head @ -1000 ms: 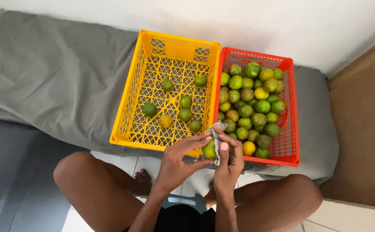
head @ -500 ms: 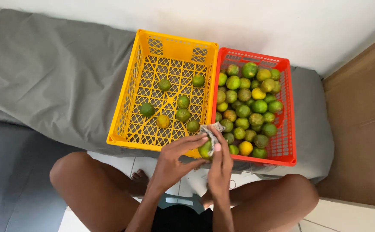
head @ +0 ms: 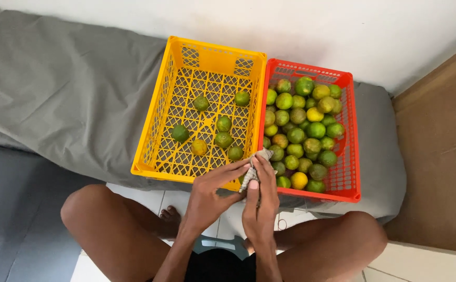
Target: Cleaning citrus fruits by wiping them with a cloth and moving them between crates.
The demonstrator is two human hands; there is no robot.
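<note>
With the left hand (head: 215,190) cupping the lime (head: 243,179) at the yellow crate's (head: 155,133) 5 o'clock corner, the right hand (head: 259,201) fingers pinching the cloth (head: 254,166) should, I judge, rub firmly while the lime turns.

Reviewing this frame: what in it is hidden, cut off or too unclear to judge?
Head view only:
- The fruit between the hands: the right hand and a grey cloth cover nearly all of it.
- The left hand: its fingertips are behind the cloth, so its grip is unclear.
- Lower layers in the red crate: buried under the top fruit.
- The person's body: cut off by the bottom edge.
- Yellow crate: seven fruits show; blemishes too small to tell.
</note>
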